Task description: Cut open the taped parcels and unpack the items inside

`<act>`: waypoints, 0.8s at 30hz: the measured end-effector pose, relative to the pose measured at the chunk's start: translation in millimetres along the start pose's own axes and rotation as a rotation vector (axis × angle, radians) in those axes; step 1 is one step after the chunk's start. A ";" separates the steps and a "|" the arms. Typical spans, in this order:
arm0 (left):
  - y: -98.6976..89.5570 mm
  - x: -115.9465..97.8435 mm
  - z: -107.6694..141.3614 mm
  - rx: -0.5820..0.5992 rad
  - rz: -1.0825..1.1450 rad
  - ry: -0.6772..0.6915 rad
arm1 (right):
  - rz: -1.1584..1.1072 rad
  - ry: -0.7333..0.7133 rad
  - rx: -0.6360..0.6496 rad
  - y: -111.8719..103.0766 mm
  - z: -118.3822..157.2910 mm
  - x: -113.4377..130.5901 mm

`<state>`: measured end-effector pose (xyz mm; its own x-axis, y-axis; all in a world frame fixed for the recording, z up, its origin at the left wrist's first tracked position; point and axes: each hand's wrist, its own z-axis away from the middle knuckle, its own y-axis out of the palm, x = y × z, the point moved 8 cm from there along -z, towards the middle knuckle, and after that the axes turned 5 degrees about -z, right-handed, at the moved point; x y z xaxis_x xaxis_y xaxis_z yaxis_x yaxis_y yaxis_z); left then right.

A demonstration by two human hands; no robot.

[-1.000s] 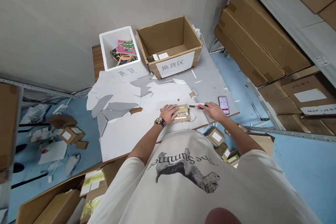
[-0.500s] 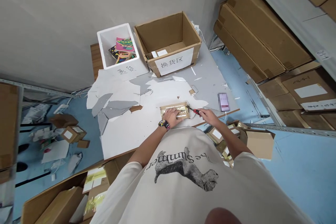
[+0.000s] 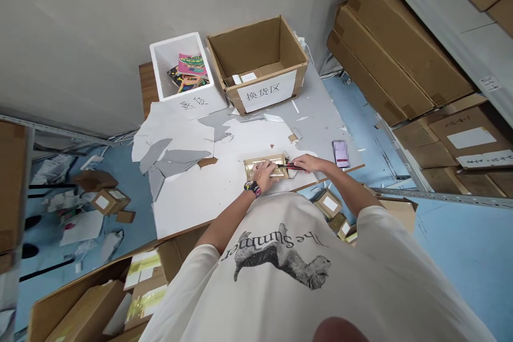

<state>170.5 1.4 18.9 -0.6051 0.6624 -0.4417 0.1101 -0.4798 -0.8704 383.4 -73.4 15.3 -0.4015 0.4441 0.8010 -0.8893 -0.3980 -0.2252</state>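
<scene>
A small flat cardboard box (image 3: 249, 170) with shiny clear tape lies near the front edge of the table (image 3: 192, 208). My left hand (image 3: 264, 175) rests on top of it, fingers stretched out over the tape, with a patterned watch on the wrist. In my right hand (image 3: 308, 163) is a red and black box cutter (image 3: 295, 166), pointing left across the right part of the box. Its tip lies close to my left fingers, and I cannot make out the blade. Torn scraps of white and grey sheet lie around the box.
At the back stand a white foam box (image 3: 156, 72) holding books and an open cardboard carton (image 3: 298, 83) with a written label. A phone (image 3: 341, 154) lies at the table's right edge. Cartons (image 3: 385, 48) fill the right shelves; more boxes (image 3: 110, 200) sit on the floor.
My right hand and the box cutter have moved left, over the box. The cutter now lies flatter. My left hand has shifted slightly, still on the box.
</scene>
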 end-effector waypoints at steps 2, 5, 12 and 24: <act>-0.4 -0.8 0.8 -0.007 -0.008 0.002 | 0.003 0.003 0.060 -4.1 -2.3 3.2; 0.0 -2.0 2.2 -0.015 -0.006 0.003 | 0.015 0.016 0.109 -14.0 6.4 -0.1; 2.8 -7.4 4.0 -0.029 -0.003 0.032 | 0.041 0.058 0.079 -8.6 8.9 -3.2; -14.1 -5.2 -6.7 -0.042 -0.021 0.036 | -0.018 0.145 0.113 -9.5 35.5 -7.5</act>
<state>177.4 8.6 32.0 -0.5789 0.6925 -0.4305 0.1315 -0.4418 -0.8874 402.6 -101.5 31.1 -0.4209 0.5596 0.7139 -0.8693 -0.4736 -0.1413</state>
